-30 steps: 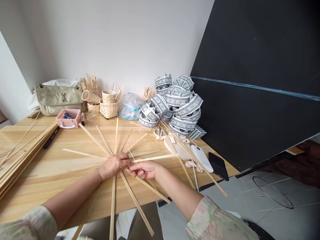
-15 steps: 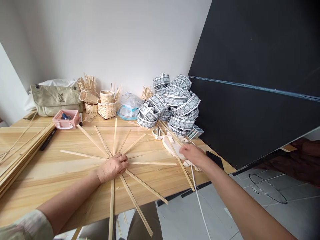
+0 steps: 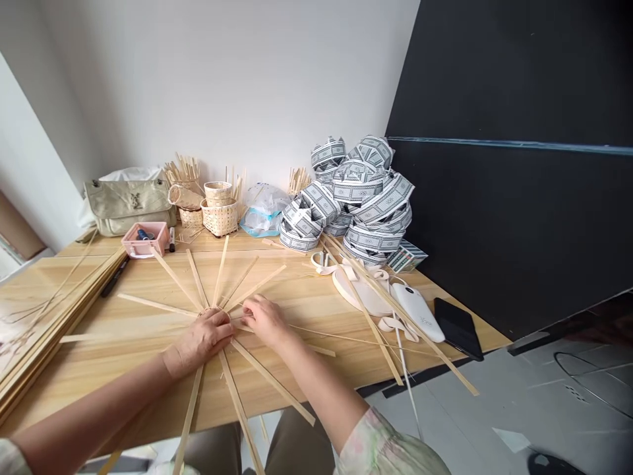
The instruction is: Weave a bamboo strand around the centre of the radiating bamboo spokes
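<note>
Flat bamboo strips [image 3: 270, 382] spread like spokes across the table, crossing at a hub with a small woven ring [image 3: 215, 309]. My left hand [image 3: 204, 340] lies over that hub, its fingers curled and pressed together on the crossing strips. Close on its right, my right hand [image 3: 264, 320] pinches at the hub's right edge on a thin bamboo strip [image 3: 321, 335], whose long tail trails rightward over the table. The fingertips hide much of the crossing. Several spokes overhang the near edge of the table.
Small woven baskets [image 3: 220, 218], a pink box [image 3: 146, 239] and a beige bag [image 3: 129, 208] stand at the back left. Black-and-white patterned rolls [image 3: 368, 198] are piled at the back right, near a white power bank [image 3: 418, 310] and a black phone [image 3: 457, 328]. Long strips [image 3: 64, 316] lie left.
My right hand has come from the strips at the right to the hub beside my left hand. The spokes have turned somewhat, and the white power bank and phone now show fully.
</note>
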Motion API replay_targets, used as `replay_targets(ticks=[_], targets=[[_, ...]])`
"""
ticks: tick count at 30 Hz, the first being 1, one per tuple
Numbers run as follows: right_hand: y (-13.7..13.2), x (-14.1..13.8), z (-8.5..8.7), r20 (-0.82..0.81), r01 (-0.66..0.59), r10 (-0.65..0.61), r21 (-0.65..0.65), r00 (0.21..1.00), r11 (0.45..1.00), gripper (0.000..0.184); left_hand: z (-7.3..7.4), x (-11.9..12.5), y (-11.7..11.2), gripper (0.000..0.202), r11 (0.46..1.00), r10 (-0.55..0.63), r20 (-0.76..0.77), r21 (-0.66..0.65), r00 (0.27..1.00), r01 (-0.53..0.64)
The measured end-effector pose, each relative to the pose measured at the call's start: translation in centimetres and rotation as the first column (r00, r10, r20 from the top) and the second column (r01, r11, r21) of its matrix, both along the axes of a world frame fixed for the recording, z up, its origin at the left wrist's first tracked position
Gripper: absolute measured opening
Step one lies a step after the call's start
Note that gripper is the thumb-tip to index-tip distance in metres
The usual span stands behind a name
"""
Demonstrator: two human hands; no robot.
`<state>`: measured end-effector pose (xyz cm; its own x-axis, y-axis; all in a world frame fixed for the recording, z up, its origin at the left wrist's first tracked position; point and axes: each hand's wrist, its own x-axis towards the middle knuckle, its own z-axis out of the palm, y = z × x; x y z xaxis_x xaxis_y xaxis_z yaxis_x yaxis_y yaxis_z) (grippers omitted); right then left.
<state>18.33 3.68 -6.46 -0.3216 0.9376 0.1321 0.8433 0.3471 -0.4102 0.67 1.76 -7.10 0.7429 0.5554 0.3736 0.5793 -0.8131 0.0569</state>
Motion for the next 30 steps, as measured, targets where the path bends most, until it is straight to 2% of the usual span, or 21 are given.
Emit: replay_targets(ticks=[3, 8, 12, 15, 20, 24, 30], targets=[[0.0, -0.5, -0.1, -0.019, 0.012, -0.012, -0.001, 1.0, 1.0, 0.015, 0.1, -0.7, 0.2, 0.027, 0.997, -0.069, 0.025, -0.041, 0.997, 0.07], [0.8, -1.5, -0.2, -0.04, -0.084, 0.083, -0.018, 0.996, 0.996, 0.011, 0.1, -1.8, 0.5, 0.027, 0.982, -0.161, 0.052, -0.088, 0.986, 0.165], [0.9, -1.5, -0.5, -0.105, -0.075, 0.077, 0.025, 0.992, 0.997, 0.014, 0.1, -2.2, 0.1, 0.026, 0.993, -0.085, 0.029, -0.078, 0.996, 0.087], [0.7, -1.3, -0.7, -0.128, -0.054, 0.058, 0.036, 0.99, 0.998, 0.013, 0.2, -2.5, -0.2, 0.028, 0.996, -0.02, 0.081, -0.083, 0.996, 0.026], [0.4, -1.1, -0.7, -0.144, -0.064, 0.068, 0.031, 0.987, 0.997, 0.01, 0.4, -2.8, -0.2, 0.032, 0.966, -0.032, 0.241, -0.243, 0.97, 0.093], [0.1, -1.2, -0.6, -0.136, -0.032, 0.032, 0.006, 0.99, 0.999, 0.01, 0.4, -2.7, -0.3, 0.033, 0.947, -0.005, 0.35, -0.3, 0.937, 0.117], [0.3, -1.9, -0.4, -0.08, 0.058, -0.064, -0.078, 0.995, 0.995, 0.026, 0.2, -2.6, -0.3, 0.036, 0.945, -0.011, 0.332, -0.304, 0.943, 0.118]])
